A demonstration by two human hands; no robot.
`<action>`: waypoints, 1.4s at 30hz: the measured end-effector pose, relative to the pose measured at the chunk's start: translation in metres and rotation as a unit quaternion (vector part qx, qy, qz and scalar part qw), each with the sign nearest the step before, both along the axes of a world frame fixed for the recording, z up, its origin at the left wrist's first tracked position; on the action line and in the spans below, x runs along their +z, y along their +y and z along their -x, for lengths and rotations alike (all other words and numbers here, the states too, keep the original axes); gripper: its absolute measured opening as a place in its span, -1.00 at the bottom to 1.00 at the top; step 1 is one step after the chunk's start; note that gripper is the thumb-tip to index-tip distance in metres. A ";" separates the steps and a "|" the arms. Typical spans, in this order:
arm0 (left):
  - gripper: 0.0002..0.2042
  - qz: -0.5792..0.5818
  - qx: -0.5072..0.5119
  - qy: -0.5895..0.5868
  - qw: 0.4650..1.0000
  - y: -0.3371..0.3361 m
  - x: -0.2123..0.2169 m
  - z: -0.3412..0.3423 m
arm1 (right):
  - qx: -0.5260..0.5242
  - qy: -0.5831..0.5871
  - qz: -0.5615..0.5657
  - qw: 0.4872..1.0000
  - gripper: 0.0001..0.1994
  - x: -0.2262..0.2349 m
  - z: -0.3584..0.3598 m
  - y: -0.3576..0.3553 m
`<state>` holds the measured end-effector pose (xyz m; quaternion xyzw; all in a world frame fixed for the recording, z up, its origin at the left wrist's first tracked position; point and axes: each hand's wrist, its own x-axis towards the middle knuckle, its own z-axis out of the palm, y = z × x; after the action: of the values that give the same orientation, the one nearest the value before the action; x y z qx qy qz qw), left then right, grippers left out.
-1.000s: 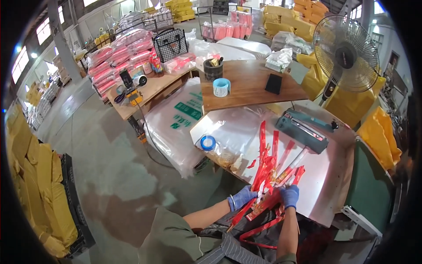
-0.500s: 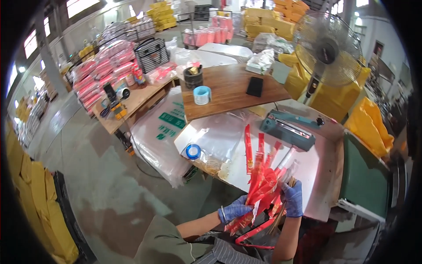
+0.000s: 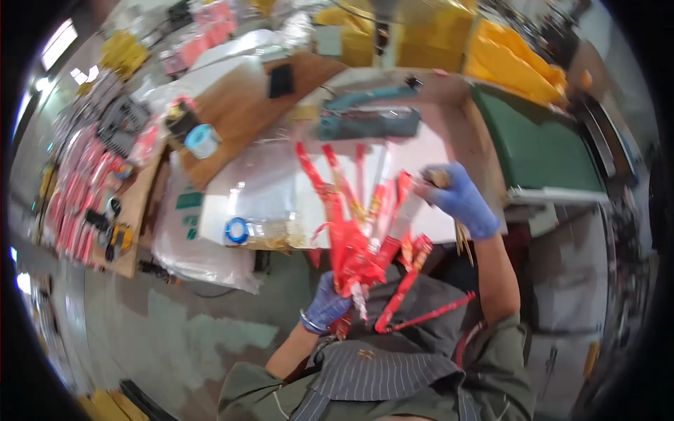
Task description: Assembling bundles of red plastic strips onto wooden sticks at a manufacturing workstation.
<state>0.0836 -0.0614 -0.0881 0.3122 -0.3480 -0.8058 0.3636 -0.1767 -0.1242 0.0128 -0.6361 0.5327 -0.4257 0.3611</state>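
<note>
My left hand point(image 3: 328, 305), in a blue-purple glove, is closed around the lower end of a bunch of long, narrow red printed plastic sleeves point(image 3: 354, 259). The sleeves fan out away from me over the table edge, and a few bent ones hang toward my lap. My right hand point(image 3: 463, 200), gloved the same way, is raised to the right of the bunch. It is closed on a bundle of thin brown sticks point(image 3: 462, 242), whose ends show above and below the fist. A clear, pale wrapper end point(image 3: 419, 189) lies against its fingers.
Beyond the sleeves, a teal bar-shaped device, apparently a heat sealer point(image 3: 368, 123), stands on the white tabletop point(image 3: 442, 144). Blue tape point(image 3: 237, 230) lies at the left edge. A brown board point(image 3: 239, 105) carries a light-blue roll point(image 3: 202, 141) and a black phone point(image 3: 281, 81). A green surface point(image 3: 533, 140) adjoins at right.
My view has swung right and downward. My right hand has moved up and away from the red sleeves with the sticks, while my left keeps hold of the sleeves.
</note>
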 end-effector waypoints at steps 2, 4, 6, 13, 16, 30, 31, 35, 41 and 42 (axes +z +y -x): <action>-0.75 0.068 -0.077 -0.089 0.991 -0.009 -0.011 -0.008 | -0.024 0.110 0.169 0.979 -0.88 -0.005 -0.003 -0.001; -0.90 0.076 -0.042 -0.072 0.994 -0.014 -0.033 0.000 | -0.059 0.328 0.266 0.905 -0.89 -0.006 -0.011 0.005; -0.87 0.146 0.006 -0.033 0.989 -0.014 -0.045 0.011 | -0.002 0.493 0.191 0.849 -0.84 -0.006 -0.038 0.025; -0.85 -0.069 -0.015 -0.003 0.998 -0.008 -0.063 0.013 | -0.154 -0.025 0.071 0.985 -0.89 -0.025 -0.042 0.046; -0.87 0.087 -0.025 -0.070 0.993 -0.004 -0.033 0.023 | -0.186 -0.086 0.035 0.978 -0.88 -0.027 -0.040 0.042; -0.71 0.019 -0.097 -0.040 0.994 0.005 -0.072 -0.001 | -0.268 -0.115 0.220 0.931 -0.87 -0.031 0.000 0.030; -0.69 0.086 -0.110 -0.131 0.981 0.006 -0.095 -0.014 | -0.311 -0.173 0.250 0.901 -0.89 -0.020 0.014 0.037; -0.76 -0.028 -0.119 -0.104 0.987 0.003 -0.109 -0.035 | -0.519 -0.151 0.204 0.816 -0.83 0.055 0.049 0.074; -0.73 -0.068 -0.063 0.039 0.995 -0.018 -0.072 -0.039 | -0.029 0.254 -0.078 0.964 -0.82 -0.062 0.035 0.120; -0.73 -0.080 -0.082 0.090 0.989 -0.020 -0.077 -0.042 | 0.021 0.329 -0.189 0.925 -0.84 -0.082 0.020 0.136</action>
<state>0.1253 -0.0814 -0.1650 0.2369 -0.2724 -0.8829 0.3003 -0.1969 0.0122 -0.0690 -0.6712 0.6788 -0.0763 0.2880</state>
